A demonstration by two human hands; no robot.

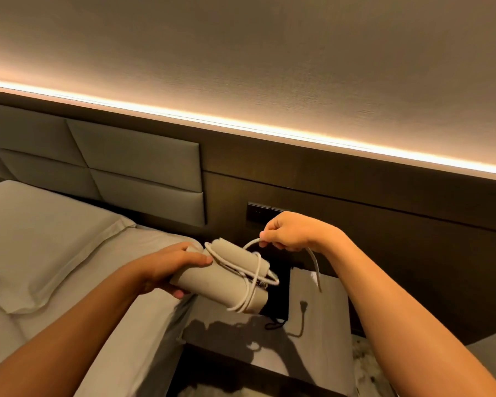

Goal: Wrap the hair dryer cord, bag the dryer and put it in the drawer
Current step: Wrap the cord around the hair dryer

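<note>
A folded beige hair dryer (212,277) is held in the air above the nightstand, with my left hand (166,267) shut around its left end. Its white cord (257,272) is looped several times around the body. My right hand (284,232) pinches the cord's free stretch just right of the dryer, and the loose end (317,272) hangs down from that hand. A black bag (278,293) lies flat on the nightstand under the dryer, its drawstring trailing toward the front.
The grey nightstand top (312,348) stands against a dark wood wall panel with a black switch plate (258,213). A bed with a pillow (40,242) and padded headboard (126,164) fills the left side. No drawer is visible.
</note>
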